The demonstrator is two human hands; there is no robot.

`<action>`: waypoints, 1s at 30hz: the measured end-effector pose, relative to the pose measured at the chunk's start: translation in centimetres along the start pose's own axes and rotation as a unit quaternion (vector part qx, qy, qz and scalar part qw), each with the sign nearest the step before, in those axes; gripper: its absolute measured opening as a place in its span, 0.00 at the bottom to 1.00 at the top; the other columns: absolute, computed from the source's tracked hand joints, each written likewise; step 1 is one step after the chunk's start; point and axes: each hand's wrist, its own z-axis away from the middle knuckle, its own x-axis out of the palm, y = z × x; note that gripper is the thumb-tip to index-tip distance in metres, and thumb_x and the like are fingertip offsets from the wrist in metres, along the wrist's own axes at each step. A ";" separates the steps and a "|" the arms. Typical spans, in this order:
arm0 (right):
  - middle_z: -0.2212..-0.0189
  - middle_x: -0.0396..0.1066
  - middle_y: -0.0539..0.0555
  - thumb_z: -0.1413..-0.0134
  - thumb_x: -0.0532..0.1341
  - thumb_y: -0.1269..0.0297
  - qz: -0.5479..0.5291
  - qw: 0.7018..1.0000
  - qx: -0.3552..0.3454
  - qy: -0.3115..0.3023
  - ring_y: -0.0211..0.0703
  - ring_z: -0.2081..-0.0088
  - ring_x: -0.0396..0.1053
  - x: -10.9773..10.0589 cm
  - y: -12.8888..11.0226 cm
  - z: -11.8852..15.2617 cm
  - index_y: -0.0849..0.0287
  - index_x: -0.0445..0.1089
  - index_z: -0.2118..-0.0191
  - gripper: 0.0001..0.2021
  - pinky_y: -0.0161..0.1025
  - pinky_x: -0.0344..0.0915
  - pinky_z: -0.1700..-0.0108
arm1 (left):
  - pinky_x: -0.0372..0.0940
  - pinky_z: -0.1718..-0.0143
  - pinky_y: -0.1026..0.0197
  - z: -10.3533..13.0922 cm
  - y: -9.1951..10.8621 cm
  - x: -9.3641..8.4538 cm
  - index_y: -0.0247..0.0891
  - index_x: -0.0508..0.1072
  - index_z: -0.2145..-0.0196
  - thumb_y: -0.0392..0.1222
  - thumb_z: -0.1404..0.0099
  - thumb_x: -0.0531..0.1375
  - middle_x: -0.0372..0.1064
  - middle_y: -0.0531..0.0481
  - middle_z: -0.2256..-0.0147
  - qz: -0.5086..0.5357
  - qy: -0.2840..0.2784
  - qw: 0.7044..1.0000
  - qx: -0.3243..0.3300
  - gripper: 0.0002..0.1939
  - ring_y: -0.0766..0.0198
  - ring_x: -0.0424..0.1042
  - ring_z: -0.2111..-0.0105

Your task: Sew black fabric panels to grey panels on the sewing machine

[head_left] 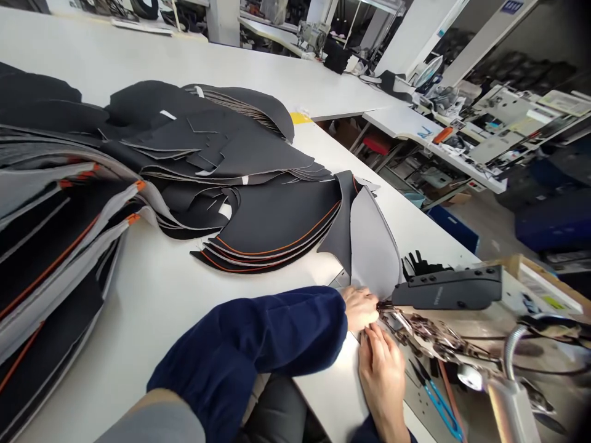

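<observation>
Grey fabric piece [373, 240] at left hand [361, 307], near sewing machine [447, 289]

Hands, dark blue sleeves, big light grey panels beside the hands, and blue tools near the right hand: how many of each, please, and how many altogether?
Hands: 2 (left hand, right hand)
Dark blue sleeves: 2
Light grey panel: 1
Blue tool: 1
Total: 6
</observation>
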 end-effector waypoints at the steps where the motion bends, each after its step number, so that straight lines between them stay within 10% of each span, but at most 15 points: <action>1: 0.51 0.69 0.66 0.37 0.51 0.65 0.000 1.000 0.000 0.003 0.61 0.51 0.66 0.0 0.0 0.0 0.59 0.65 0.50 0.13 0.60 0.66 0.52 | 0.64 0.66 0.57 -0.1 -0.2 0.0 0.35 0.77 0.66 0.35 0.35 0.56 0.69 0.42 0.61 0.002 0.002 1.000 0.004 0.09 0.55 0.66 0.59; 14: 0.55 0.73 0.61 0.38 0.53 0.68 0.001 0.999 -0.009 0.053 0.54 0.57 0.71 -0.4 0.6 1.0 0.57 0.67 0.56 0.08 0.55 0.66 0.53 | 0.64 0.70 0.61 0.5 0.1 -2.6 0.34 0.76 0.63 0.34 0.36 0.55 0.72 0.44 0.62 -0.005 -0.051 0.999 -0.004 0.09 0.56 0.70 0.61; 24: 0.58 0.73 0.61 0.39 0.49 0.69 -0.084 0.994 0.037 0.062 0.52 0.56 0.70 0.6 -1.6 -1.0 0.59 0.69 0.57 0.12 0.48 0.69 0.58 | 0.62 0.62 0.63 10.5 0.2 -12.0 0.48 0.77 0.58 0.36 0.36 0.54 0.73 0.54 0.64 0.075 -0.109 0.987 -0.090 0.14 0.63 0.71 0.60; 30: 0.57 0.73 0.60 0.37 0.48 0.70 -0.142 0.988 0.040 0.035 0.49 0.53 0.68 0.7 -2.7 -1.6 0.60 0.70 0.58 0.13 0.47 0.66 0.51 | 0.62 0.55 0.57 13.7 1.9 -11.9 0.42 0.73 0.56 0.45 0.40 0.62 0.68 0.50 0.58 0.046 -0.154 0.984 -0.080 0.14 0.59 0.67 0.57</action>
